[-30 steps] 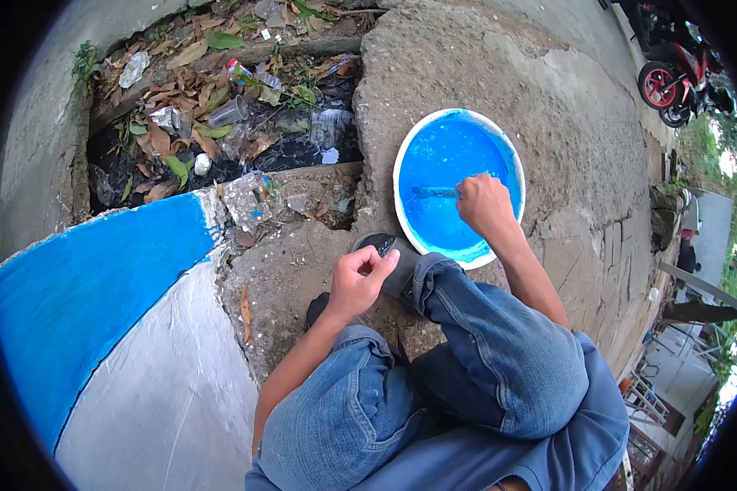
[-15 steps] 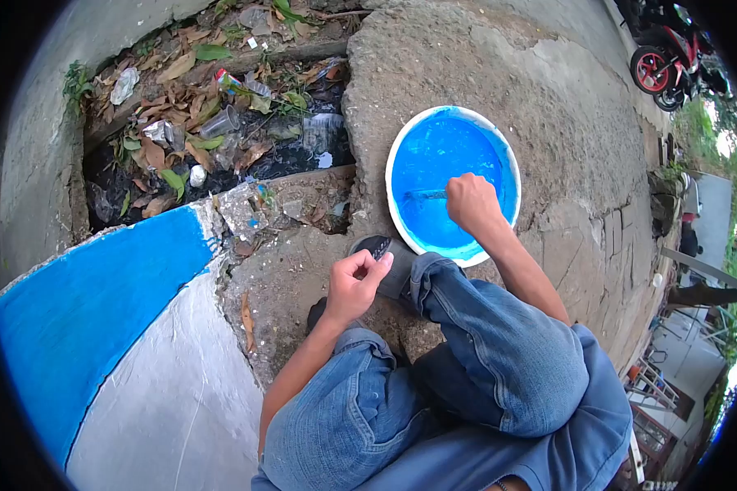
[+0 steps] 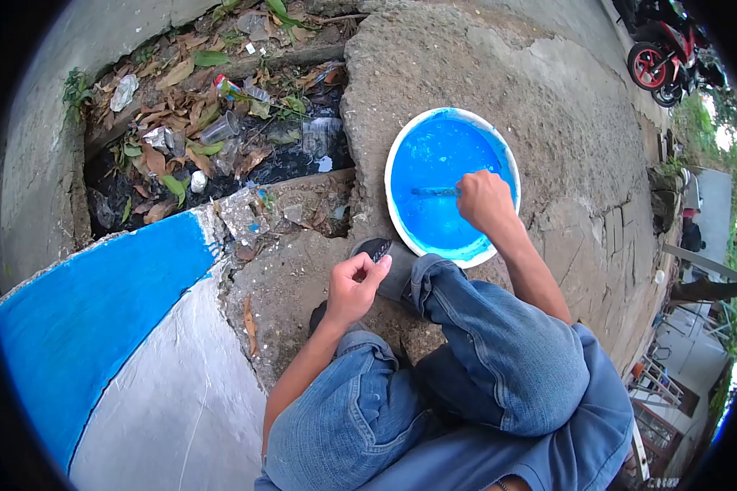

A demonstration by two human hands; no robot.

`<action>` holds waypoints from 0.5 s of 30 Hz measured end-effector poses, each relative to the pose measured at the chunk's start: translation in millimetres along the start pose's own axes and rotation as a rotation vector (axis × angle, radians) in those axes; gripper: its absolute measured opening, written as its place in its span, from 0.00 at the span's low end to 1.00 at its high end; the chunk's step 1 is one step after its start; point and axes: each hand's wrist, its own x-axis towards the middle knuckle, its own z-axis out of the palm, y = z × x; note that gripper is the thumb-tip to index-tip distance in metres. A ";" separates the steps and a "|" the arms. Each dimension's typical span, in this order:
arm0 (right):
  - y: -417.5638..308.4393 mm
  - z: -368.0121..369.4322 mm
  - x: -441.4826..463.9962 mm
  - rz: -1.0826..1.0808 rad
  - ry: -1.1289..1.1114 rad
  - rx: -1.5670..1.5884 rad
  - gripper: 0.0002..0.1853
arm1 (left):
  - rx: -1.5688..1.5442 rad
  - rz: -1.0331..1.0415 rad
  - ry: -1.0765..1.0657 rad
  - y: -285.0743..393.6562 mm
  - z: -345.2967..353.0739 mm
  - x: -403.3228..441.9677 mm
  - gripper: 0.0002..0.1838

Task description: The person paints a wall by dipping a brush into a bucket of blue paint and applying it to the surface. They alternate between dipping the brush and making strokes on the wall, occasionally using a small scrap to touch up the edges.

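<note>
A round white tub (image 3: 395,211) holds bright blue paint (image 3: 434,155) on the rough concrete. My right hand (image 3: 486,199) is over the tub, its fingers wrapped round a paintbrush (image 3: 436,192). The brush is coated in blue, lies nearly level at the paint's surface and points left. Its grip is hidden by my fist. My left hand (image 3: 355,284) is closed in a pinch beside my dark shoe (image 3: 374,249), left of the tub. Whether anything is between those fingertips does not show. To the left, a low wall (image 3: 110,270) is blue on its upper part and white below.
A gutter with dark water, dry leaves (image 3: 168,164) and litter, including a plastic cup (image 3: 219,128), lies behind the wall. Broken concrete edges (image 3: 319,192) border it. My bent knees (image 3: 516,360) are close below the tub. A red motorcycle (image 3: 663,61) stands far right.
My right hand has shifted slightly right and a little down in the tub, drawing the brush along with it. More of the brush shows. My left hand has stayed almost still.
</note>
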 end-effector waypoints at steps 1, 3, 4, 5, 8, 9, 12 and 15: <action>3.4 -3.2 -0.2 -0.001 0.000 -0.001 0.06 | 0.008 0.001 0.002 0.1 0.1 0.0 0.23; 10.8 -14.3 0.1 0.069 -0.083 -0.033 0.07 | 0.015 0.002 0.006 0.3 0.4 -0.4 0.23; 15.1 -18.6 -0.9 0.067 -0.082 -0.034 0.07 | 0.010 -0.006 0.006 0.5 0.3 -0.5 0.23; 19.9 -22.3 -2.4 0.076 -0.123 -0.025 0.08 | 0.006 -0.015 0.007 0.8 0.1 -1.0 0.23; 37.5 -23.4 -4.7 0.120 -0.233 -0.039 0.13 | -0.005 -0.033 0.006 5.2 -1.1 -2.3 0.22; 48.4 -17.7 -6.8 0.101 -0.233 0.032 0.12 | -0.006 -0.032 0.007 5.3 -1.4 -2.5 0.22; 84.2 -0.8 -13.2 0.062 -0.277 0.219 0.10 | -0.014 -0.034 0.023 4.4 -2.8 -2.8 0.22; 109.5 13.6 -22.2 0.077 -0.393 0.437 0.11 | -0.016 -0.038 0.030 2.5 -4.6 -3.5 0.22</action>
